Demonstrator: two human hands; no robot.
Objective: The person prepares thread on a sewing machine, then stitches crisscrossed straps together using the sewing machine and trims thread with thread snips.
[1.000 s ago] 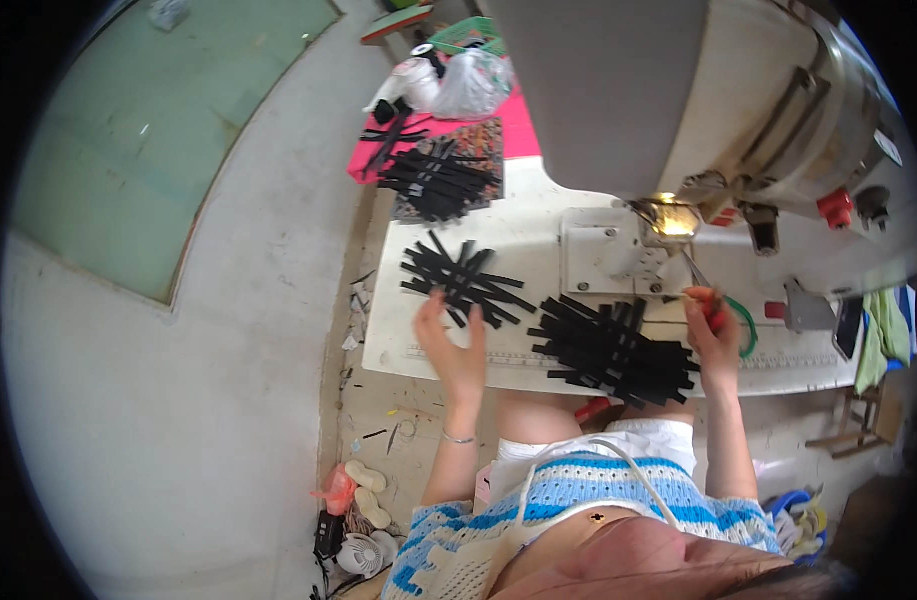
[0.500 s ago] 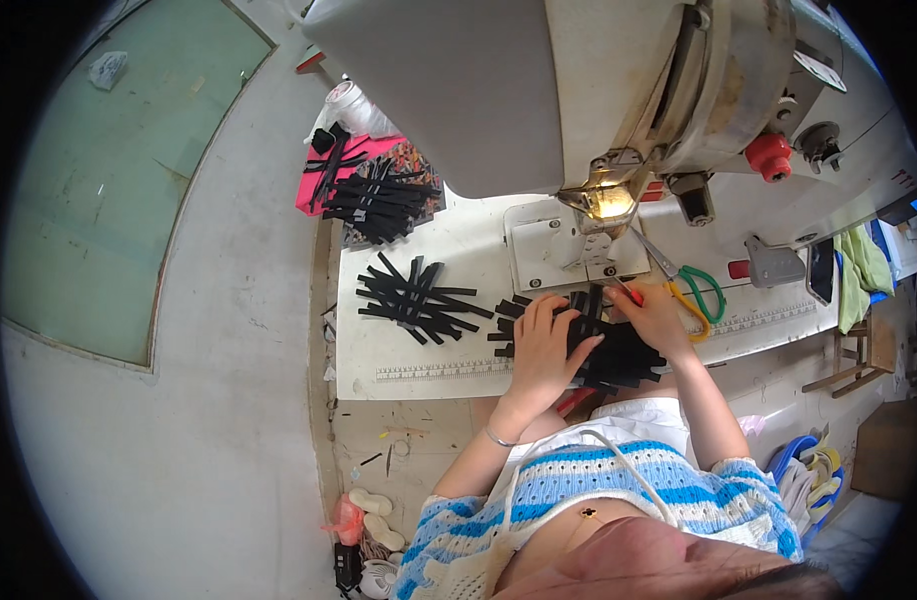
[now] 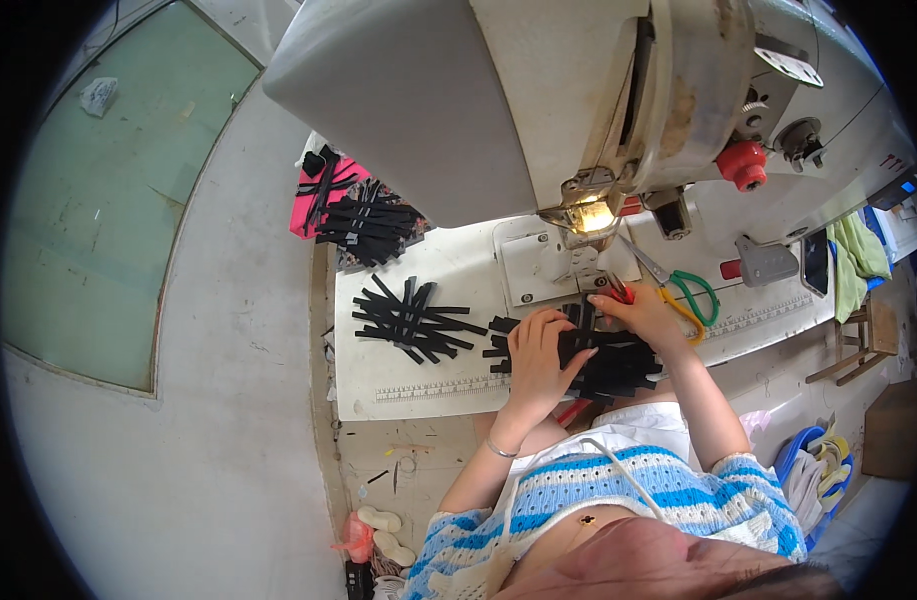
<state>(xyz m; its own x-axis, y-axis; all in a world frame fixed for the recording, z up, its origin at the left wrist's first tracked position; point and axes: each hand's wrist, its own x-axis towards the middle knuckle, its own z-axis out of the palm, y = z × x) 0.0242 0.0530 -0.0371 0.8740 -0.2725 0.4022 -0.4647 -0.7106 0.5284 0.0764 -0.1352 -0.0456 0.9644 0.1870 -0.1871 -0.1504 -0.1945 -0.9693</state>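
Observation:
A bundle of black fabric strips (image 3: 619,365) lies at the front edge of the white sewing table, just before the machine's needle plate. My left hand (image 3: 541,362) is bent over the bundle, its fingers on the strips and its thumb toward the right. At the bundle's far right side, my right hand (image 3: 647,318) is closed round a small red-handled tool (image 3: 627,295) with a metal tip. Fingers hide most of that tool, so its exact kind cannot be told. Green-and-yellow-handled scissors (image 3: 695,298) lie just beyond my right hand.
The sewing machine (image 3: 409,100) overhangs the table, its lamp lit above the needle plate (image 3: 527,262). Another pile of black strips (image 3: 411,318) lies left of my hands. More strips (image 3: 364,225) rest at the far left. A phone (image 3: 816,262) and green cloth (image 3: 859,265) are at the right.
The whole view has shifted slightly, with the machine and table now a little lower and left. My right hand is slightly farther left against the bundle; both hands keep their holds.

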